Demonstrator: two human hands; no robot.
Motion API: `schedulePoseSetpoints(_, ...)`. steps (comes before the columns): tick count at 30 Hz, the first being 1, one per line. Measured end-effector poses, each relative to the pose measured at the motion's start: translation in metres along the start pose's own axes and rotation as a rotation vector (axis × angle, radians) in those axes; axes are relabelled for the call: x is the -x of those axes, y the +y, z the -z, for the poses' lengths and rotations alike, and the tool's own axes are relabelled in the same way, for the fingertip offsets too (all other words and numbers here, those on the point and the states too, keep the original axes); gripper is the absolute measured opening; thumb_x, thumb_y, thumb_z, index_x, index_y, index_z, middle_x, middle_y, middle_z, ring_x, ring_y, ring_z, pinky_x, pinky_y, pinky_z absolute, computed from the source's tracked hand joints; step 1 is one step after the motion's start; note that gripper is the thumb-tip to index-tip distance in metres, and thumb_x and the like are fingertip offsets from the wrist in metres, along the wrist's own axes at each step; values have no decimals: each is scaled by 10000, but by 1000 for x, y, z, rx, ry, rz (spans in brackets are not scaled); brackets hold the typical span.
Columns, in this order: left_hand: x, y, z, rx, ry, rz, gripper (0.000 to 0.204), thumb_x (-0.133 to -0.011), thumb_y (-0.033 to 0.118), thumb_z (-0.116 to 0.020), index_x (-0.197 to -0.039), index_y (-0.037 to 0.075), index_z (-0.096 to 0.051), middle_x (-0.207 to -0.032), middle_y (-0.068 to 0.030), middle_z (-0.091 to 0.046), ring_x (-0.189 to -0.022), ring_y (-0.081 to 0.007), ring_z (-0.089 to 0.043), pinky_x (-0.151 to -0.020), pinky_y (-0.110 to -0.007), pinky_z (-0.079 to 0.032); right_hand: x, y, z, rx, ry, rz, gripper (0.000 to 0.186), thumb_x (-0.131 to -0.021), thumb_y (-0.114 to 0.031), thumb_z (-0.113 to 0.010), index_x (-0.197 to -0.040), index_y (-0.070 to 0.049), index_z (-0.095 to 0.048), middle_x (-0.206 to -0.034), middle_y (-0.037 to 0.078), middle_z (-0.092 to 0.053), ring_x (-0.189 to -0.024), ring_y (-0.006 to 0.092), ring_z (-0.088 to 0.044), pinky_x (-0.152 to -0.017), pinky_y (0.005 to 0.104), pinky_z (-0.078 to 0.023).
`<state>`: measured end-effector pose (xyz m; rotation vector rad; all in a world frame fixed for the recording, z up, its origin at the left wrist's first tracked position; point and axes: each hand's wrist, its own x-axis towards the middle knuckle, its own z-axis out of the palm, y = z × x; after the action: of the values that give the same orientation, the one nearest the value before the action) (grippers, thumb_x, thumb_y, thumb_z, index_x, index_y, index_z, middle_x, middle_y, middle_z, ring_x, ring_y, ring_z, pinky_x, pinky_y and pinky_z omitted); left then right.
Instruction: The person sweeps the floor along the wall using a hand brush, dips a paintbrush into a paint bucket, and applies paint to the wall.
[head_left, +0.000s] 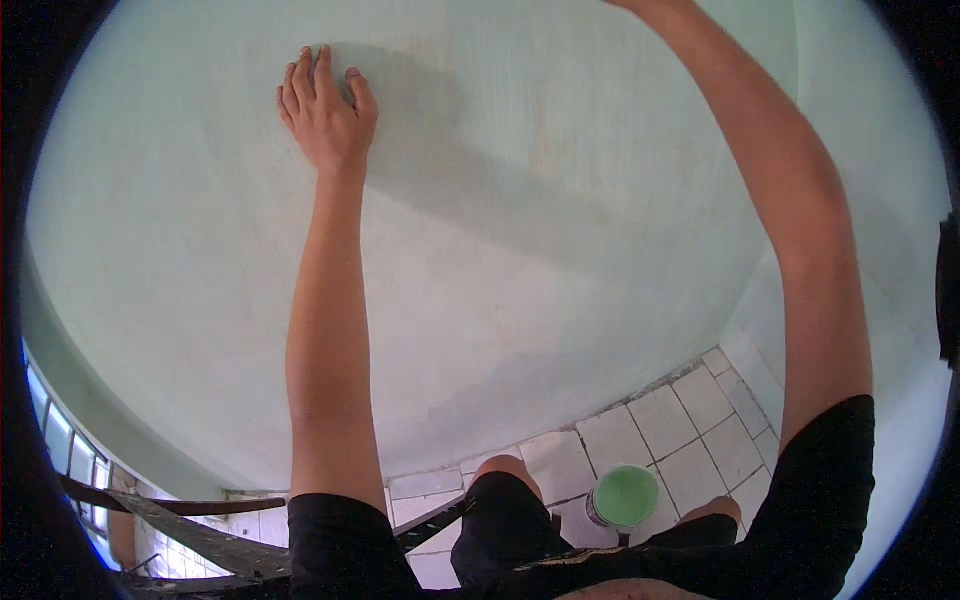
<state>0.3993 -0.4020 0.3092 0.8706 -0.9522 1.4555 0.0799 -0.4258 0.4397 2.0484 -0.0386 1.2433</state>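
Observation:
Against the pale green wall [480, 240], my left hand [330, 115] rests with its fingers stretched upward and spread, holding nothing. Its shadow falls on the wall to the right. My right arm reaches up along the right side, and only a sliver of my right hand [645, 4] shows at the upper edge. The fingers of that hand, and anything in them, are cut off from view. Below, between my legs, a small bucket [603, 508] holds light green paint [627, 495].
White tiles cover the floor [665, 420] along the wall's foot. Another wall [880, 180] meets this one at the right. At lower left are dark, worn bars [200, 535] and a barred window [70, 440]. The wall's colour is patchy, with whiter areas low down.

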Motion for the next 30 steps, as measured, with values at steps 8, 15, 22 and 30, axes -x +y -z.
schedulePoseSetpoints(8, -1, 4, 5, -34, -51, 17, 382, -857, 258, -499, -1182, 62, -542, -1259, -131, -504, -1198, -301, -428, -1027, -442, -284, 200, -141, -67, -215, -628, -99, 329, -774, -106, -583, -1102, -119, -598, -1070, 88, -621, -963, 242, -609, -816, 355, -490)
schedulePoseSetpoints(15, -3, 7, 13, -18, -93, 34, 378, -853, 229, -497, -1188, 55, -529, -1255, -132, -497, -1196, -310, -429, -1022, -458, -289, 135, -99, -41, -634, -762, -398, 204, -854, -152, -593, -1021, -43, -632, -902, 71, -663, -804, 140, -608, -751, 287, -474)
schedulePoseSetpoints(22, -1, 4, 8, 1, -81, 36, 362, -856, 235, -496, -1170, 62, -547, -1249, -119, -506, -1195, -301, -432, -1022, -450, -294, 25, -10, -6, -124, -229, -293, 216, -811, -134, -630, -1024, -104, -639, -938, 56, -660, -772, 152, -604, -713, 284, -481)
schedulePoseSetpoints(30, 0, 4, 8, -23, -62, 29, 353, -860, 235, -490, -1162, 60, -550, -1250, -117, -508, -1196, -295, -432, -1021, -449, -293, 180, -108, -54, 15, -308, 16, 305, -781, -59, -557, -1084, -70, -587, -1093, 108, -610, -982, 274, -602, -824, 347, -501)
